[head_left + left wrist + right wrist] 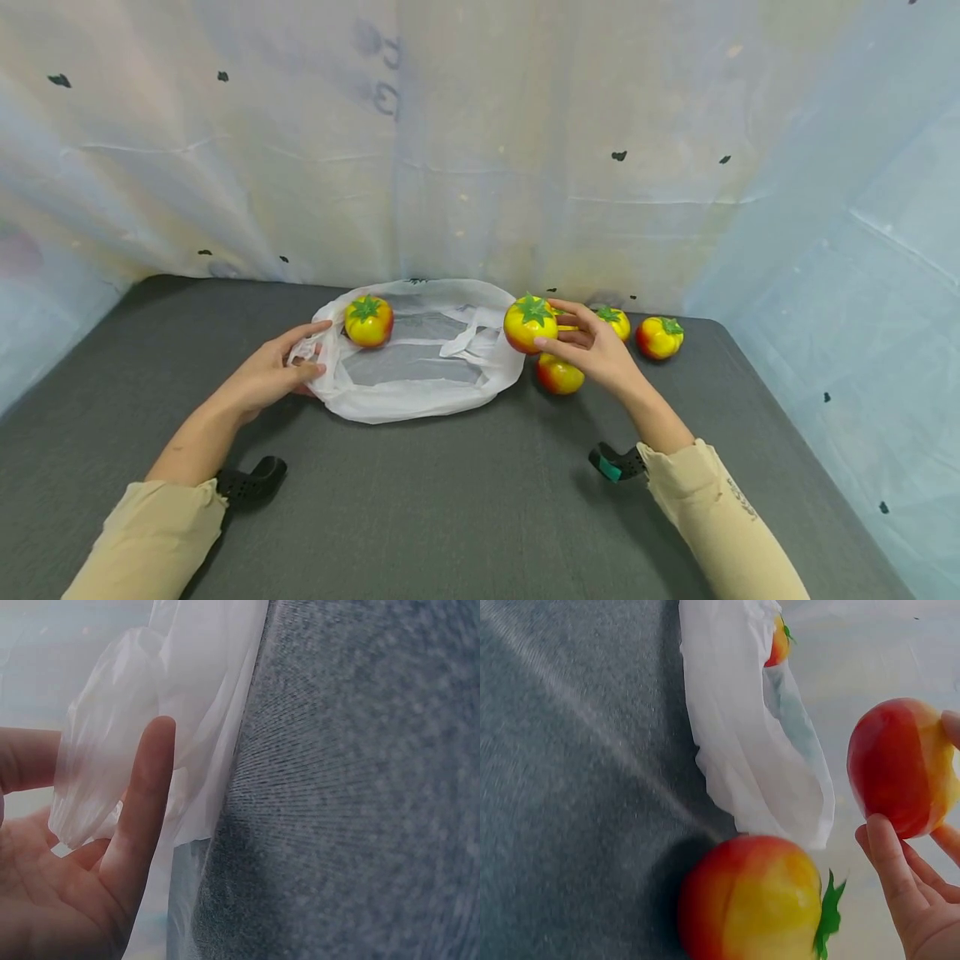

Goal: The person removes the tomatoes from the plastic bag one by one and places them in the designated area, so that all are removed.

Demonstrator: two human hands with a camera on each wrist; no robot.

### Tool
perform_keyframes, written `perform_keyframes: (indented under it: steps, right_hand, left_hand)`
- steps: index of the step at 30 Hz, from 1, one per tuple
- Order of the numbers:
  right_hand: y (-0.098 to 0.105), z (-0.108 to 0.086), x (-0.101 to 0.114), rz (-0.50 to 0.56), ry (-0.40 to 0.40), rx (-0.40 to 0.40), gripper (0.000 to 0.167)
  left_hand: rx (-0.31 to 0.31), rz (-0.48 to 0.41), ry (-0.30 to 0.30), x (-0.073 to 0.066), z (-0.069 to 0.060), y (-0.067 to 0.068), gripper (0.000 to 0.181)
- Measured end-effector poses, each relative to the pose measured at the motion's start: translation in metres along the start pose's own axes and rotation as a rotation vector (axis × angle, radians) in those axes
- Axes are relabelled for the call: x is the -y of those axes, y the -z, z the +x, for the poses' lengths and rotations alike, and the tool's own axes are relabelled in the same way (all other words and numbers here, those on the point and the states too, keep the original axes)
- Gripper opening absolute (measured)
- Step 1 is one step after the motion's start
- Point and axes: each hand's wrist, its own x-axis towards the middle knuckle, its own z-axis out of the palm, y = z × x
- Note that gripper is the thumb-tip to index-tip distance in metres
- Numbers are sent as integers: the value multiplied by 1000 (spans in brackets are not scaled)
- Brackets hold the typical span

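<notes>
A white plastic bag [408,404] lies spread on the dark surface with its mouth facing up. One yellow-and-red tomato [368,322] with a green leafy top is inside, at the left. My left hand [266,375] holds the bag's left rim between thumb and fingers; the left wrist view shows the thin plastic [112,742] bunched there. Above the bag's right rim, my right hand [603,350] grips another such tomato [528,323] by its side, clear of the surface. Below that hand, a further tomato [558,375] rests beside the bag.
More tomatoes stand to the right: one [615,321] partly behind my right hand, another [660,338] farther right. Pale sheeting [480,167] rises behind the grey-black table [420,500] and along its sides. Each wrist wears a black strap mount [255,482].
</notes>
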Motion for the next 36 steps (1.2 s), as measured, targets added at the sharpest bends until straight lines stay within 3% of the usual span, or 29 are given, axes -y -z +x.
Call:
perform_keyframes:
  steps: [20, 36]
  right_hand:
    - [34, -17, -11, -34, -40, -61, 66]
    - [63, -30, -20, -142, -45, -103, 68]
  left_hand:
    - [10, -16, -5, 0, -1, 1, 70]
    - [8, -5, -4, -7, -1, 1, 70]
